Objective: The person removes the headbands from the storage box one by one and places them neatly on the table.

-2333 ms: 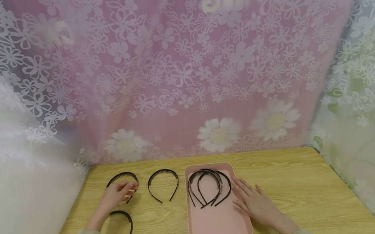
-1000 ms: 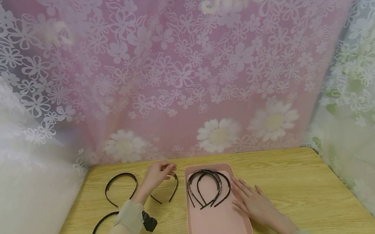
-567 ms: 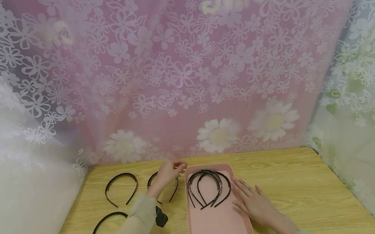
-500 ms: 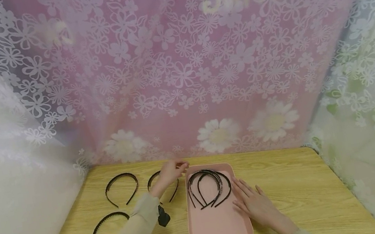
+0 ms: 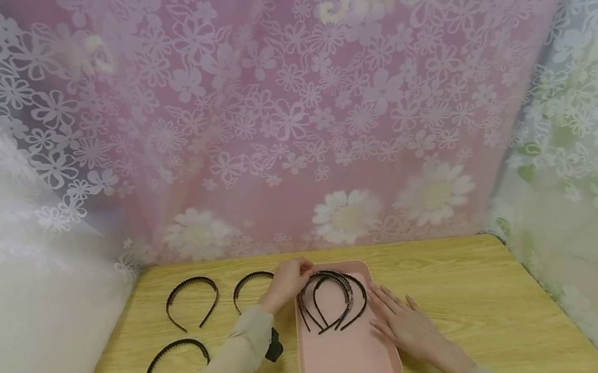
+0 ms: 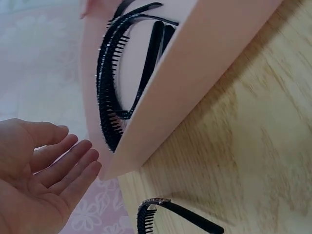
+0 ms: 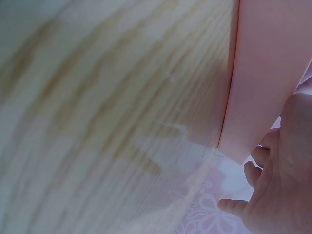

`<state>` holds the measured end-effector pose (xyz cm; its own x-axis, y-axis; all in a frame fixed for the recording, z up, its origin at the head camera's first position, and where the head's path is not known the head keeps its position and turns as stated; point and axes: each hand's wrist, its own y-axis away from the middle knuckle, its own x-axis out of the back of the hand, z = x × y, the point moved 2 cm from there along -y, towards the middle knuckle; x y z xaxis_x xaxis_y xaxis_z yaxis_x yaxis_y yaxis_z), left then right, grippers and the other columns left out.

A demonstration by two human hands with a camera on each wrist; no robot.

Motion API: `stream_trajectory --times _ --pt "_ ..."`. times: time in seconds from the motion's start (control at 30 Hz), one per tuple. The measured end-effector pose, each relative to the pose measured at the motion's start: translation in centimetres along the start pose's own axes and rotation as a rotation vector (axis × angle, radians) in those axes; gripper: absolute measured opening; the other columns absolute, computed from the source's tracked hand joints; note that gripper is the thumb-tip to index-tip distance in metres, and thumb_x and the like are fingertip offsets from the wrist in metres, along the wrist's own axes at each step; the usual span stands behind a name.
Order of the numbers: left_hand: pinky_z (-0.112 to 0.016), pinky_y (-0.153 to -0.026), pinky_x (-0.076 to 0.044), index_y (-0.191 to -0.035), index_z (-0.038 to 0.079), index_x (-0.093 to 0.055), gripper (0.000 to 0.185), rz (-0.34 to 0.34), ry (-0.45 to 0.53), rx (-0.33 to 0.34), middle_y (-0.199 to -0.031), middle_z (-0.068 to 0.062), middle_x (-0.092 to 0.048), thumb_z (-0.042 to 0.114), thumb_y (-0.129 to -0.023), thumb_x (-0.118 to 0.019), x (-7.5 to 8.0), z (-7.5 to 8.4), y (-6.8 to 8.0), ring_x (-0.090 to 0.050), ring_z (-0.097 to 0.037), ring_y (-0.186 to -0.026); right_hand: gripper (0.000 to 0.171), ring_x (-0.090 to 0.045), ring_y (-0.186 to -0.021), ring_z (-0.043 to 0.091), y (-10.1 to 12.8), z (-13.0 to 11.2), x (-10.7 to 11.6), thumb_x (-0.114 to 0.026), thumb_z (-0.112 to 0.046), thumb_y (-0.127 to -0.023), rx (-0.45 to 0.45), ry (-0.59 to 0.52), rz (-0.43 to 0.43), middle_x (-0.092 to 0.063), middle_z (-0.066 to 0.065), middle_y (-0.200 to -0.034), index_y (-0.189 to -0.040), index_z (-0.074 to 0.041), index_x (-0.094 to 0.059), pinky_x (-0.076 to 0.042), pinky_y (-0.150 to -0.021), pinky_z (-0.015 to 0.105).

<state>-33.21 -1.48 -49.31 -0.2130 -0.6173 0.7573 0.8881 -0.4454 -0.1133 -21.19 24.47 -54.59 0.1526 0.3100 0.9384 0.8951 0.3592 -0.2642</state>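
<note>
My left hand (image 5: 287,283) hovers at the far left corner of the pink tray (image 5: 350,361). In the left wrist view its fingers are loosely bent and hold nothing, close to the tray wall. Several black toothed headbands (image 6: 111,73) lie overlapping inside the tray, some with a glittery surface. My right hand (image 5: 405,323) rests with extended fingers against the tray's right rim; the right wrist view shows it beside the pink outer wall (image 7: 263,63). Left of the tray, a black headband (image 5: 243,280) lies on the table, partly hidden by my left wrist.
Two further black headbands lie on the left of the wooden table (image 5: 454,279): one farther back (image 5: 190,280), one nearer (image 5: 174,344) and partly covered by my left forearm. A pink flowered curtain (image 5: 293,148) hangs behind the table, with pale curtains at both sides.
My left hand has moved right, from the far left headband past the middle one to the tray's corner. The headbands and my right hand stay in place.
</note>
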Motion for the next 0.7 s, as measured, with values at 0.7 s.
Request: stream_trajectory --times 0.7 --pt "-0.032 -0.063 -0.055 -0.109 -0.001 -0.075 0.02 -0.066 -0.286 -0.02 -0.097 -0.016 -0.074 -0.006 -0.091 -0.069 -1.4 0.8 -0.1 -0.069 -0.024 -0.074 0.066 -0.04 -0.145 0.034 -0.1 0.4 -0.2 -0.06 -0.04 -0.102 0.01 0.025 0.012 -0.039 0.011 -0.16 -0.157 -0.009 -0.04 -0.033 -0.108 0.071"
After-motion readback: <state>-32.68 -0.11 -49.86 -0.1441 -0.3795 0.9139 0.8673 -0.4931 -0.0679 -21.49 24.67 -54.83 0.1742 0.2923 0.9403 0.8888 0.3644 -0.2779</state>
